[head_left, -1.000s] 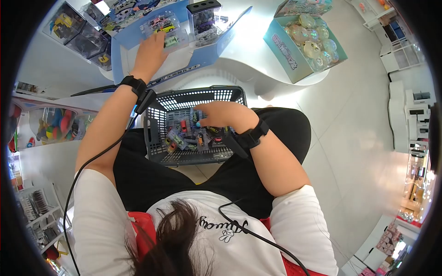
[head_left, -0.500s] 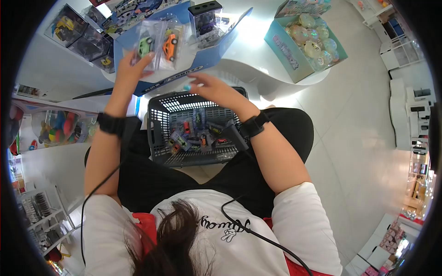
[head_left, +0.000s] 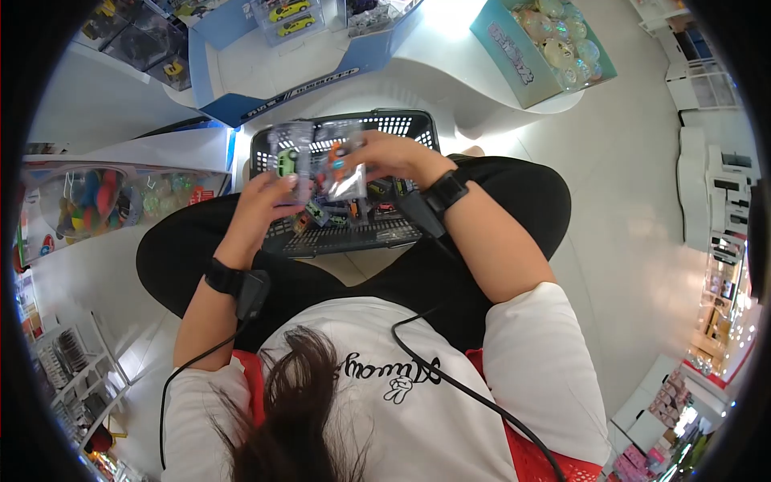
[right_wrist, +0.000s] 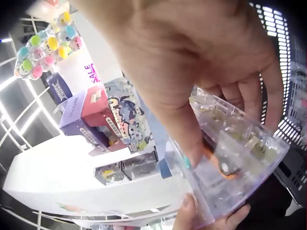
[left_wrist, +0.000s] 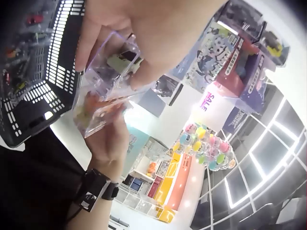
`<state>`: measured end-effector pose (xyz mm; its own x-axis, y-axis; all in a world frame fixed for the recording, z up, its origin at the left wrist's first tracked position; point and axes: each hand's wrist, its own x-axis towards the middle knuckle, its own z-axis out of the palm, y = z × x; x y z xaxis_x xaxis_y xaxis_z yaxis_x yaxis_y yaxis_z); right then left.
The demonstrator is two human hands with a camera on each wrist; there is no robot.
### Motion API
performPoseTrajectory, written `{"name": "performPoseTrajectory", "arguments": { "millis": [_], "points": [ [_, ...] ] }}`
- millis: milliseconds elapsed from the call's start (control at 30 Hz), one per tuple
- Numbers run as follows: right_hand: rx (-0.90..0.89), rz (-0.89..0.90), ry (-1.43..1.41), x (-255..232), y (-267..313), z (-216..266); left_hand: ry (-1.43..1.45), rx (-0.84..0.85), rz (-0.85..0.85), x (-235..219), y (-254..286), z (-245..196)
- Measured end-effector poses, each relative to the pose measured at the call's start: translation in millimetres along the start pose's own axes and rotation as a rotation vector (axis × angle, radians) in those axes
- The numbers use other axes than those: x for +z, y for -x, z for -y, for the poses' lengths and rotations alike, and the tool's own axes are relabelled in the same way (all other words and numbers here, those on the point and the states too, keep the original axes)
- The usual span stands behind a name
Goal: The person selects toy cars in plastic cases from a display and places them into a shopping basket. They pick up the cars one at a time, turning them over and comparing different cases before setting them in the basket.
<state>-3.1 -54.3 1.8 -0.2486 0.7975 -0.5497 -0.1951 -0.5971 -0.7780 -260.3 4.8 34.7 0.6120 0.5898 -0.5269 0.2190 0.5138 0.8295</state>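
Note:
Both hands are over a dark plastic basket (head_left: 361, 241) between the person's legs. My left hand (head_left: 261, 209) grips a clear plastic case with a green toy car (head_left: 287, 163). Beside it, my right hand (head_left: 393, 154) pinches another clear case with an orange toy car (head_left: 337, 159) in it. In the right wrist view the thumb presses along the side of the orange car's case (right_wrist: 240, 184), and left-hand fingertips (right_wrist: 186, 213) touch its lower end. Several boxed toy cars (head_left: 384, 207) lie in the basket, partly hidden by the hands and cases.
A blue display box (head_left: 241, 104) stands on the white shelf ahead, with boxed yellow cars (head_left: 293, 24) at its back. To its right is a teal box of shiny clear balls (head_left: 560, 52). Bagged colourful toys (head_left: 92, 201) are at the left.
The left hand has carried both cases from the display box back to above the basket. The right hand left the basket, reached forward and now holds the orange car's case.

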Motion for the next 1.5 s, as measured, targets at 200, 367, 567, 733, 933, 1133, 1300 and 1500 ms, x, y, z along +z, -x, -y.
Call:
{"name": "performPoseTrajectory", "arguments": {
  "millis": [200, 367, 567, 733, 933, 1133, 1300, 1500],
  "points": [
    [0.263, -0.444, 0.413, -105, 28, -44, -0.292, -0.116, 0.004, -68, 13, -11],
    [0.362, -0.426, 1.04, -98, 5, -121, -0.495, -0.252, 0.123, -80, -40, 40],
    [0.478, -0.54, 1.029, -68, -45, -196, -1.13, -0.201, 0.213, -48, -150, 130],
    [0.501, -0.873, 1.113, -41, -60, -237, -1.183, -0.29, -0.115, -40, -182, 204],
    [0.627, -0.465, 1.028, -50, -59, -243, -1.155, -0.198, -0.115, -39, -152, 248],
    [0.687, -0.387, 1.038, -42, -45, -189, -1.479, -0.156, 0.024, -16, -141, 237],
    [0.305, -0.306, 1.042, -44, -53, -119, -1.402, -0.243, 0.475, 12, -127, 160],
    [-0.342, -0.372, 0.836, 6, 46, 57, -0.625, 0.083, 0.62, 34, -82, -30]
  ]
}}
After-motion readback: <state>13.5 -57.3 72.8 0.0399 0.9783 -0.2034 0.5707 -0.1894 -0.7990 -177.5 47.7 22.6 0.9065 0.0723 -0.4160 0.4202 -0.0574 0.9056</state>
